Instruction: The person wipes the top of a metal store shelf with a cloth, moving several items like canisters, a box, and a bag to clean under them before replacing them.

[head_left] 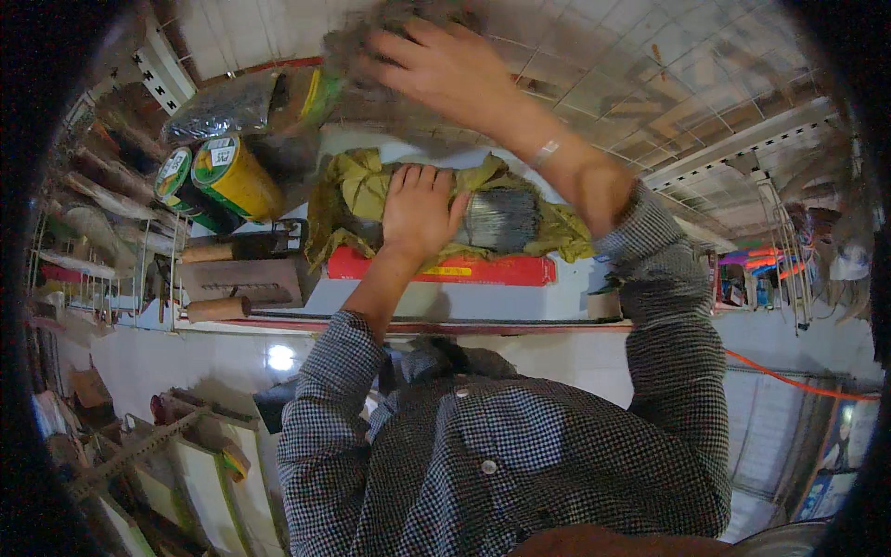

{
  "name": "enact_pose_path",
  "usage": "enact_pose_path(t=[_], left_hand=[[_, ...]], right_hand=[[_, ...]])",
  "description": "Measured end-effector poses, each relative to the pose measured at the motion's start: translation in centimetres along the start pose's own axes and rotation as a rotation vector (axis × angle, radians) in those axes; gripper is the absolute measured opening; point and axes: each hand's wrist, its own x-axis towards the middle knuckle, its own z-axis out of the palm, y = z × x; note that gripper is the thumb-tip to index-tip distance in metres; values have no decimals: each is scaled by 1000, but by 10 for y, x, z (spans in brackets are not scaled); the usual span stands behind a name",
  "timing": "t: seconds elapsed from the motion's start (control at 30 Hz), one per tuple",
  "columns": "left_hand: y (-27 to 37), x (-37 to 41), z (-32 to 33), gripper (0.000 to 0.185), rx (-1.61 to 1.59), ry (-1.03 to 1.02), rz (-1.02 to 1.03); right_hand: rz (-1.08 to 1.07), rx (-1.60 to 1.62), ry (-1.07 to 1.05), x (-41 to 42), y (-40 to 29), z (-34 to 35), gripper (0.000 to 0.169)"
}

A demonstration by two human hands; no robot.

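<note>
My left hand (421,216) lies on a bundle of thin grey metal wires or rods (502,219), its fingers curled over the top. Torn olive-yellow wrapping (362,184) surrounds the bundle and leaves its right part bare. Under the near edge of the wrapping is a long red box (487,271) bearing writing. Farther back, my right hand (435,66) reaches over the bundle with fingers spread. It is blurred, on a dark grey, cloth-like thing (341,59) whose kind is hard to make out.
Two rolls labelled PVC, one yellow (240,177) and one dark (177,181), lie left of the bundle. Nearer are wooden-handled tools (219,310) and a plastic-wrapped pack (223,108) farther back. A wire grid (592,69) rises behind the white shelf (445,303).
</note>
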Motion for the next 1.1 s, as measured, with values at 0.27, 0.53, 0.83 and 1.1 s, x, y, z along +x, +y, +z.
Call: enact_pose_path(t=[0.27, 0.53, 0.83, 1.1], left_hand=[[-3, -2, -2, 43, -21, -8, -12], [5, -1, -5, 44, 13, -37, -10], [2, 0, -1, 43, 3, 4, 10], [-4, -5, -3, 45, -29, -34, -28]], right_hand=[[81, 82, -83, -48, 44, 4, 43], [653, -27, -412, -295, 123, -53, 42], [529, 168, -369, -222, 85, -86, 60], [-192, 418, -48, -12, -29, 40, 32]])
